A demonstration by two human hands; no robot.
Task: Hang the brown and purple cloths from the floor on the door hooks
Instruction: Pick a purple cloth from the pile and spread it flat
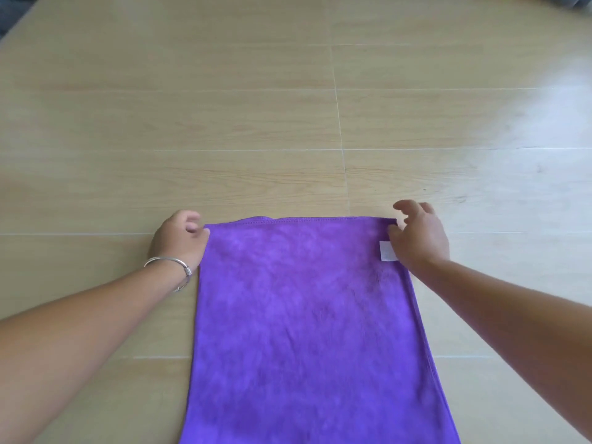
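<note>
The purple cloth lies spread flat on the floor and runs from the middle of the view down past the bottom edge. A white label sits near its far right corner. My left hand, with a silver bangle on the wrist, has curled fingers and pinches the far left corner. My right hand hovers over the far right corner with fingers loosely spread, and its thumb touches the cloth beside the label. No brown cloth, door or hooks are in view.
Pale wood-look floor tiles stretch ahead and to both sides, with bright glare at the right. Dark, blurred shapes sit at the top left corner and the top right corner.
</note>
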